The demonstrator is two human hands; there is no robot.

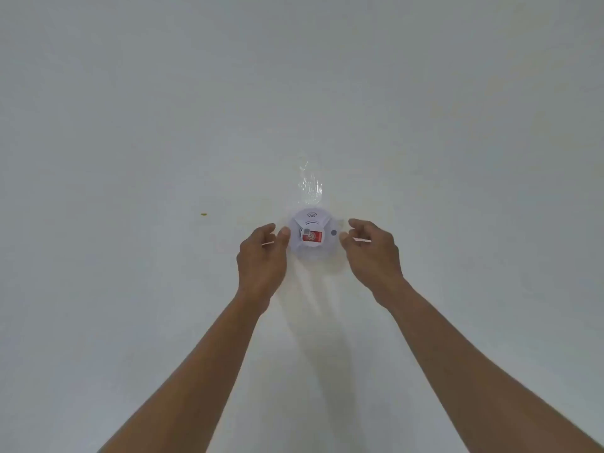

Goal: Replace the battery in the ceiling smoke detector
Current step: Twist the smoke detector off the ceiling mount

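Overhead on the white ceiling (130, 93), one smoke detector (312, 235) sat between two raised hands: left hand (261, 259) with thumb touching its left rim and fingers (266, 231) loosely curled, gripping nothing yet, right hand (372, 253) just beside the right rim, fingers relaxed and holding nothing. Likely step was grabbing the housing to twist it off; best done with both hands cupping opposite rims evenly, turning without yanking, since one crinkled clear tape patch (310, 188) seemed to hold it up. Counted: one red label (312, 237), one small grey button (333, 232), one yellowish speck (203, 214), no battery visible
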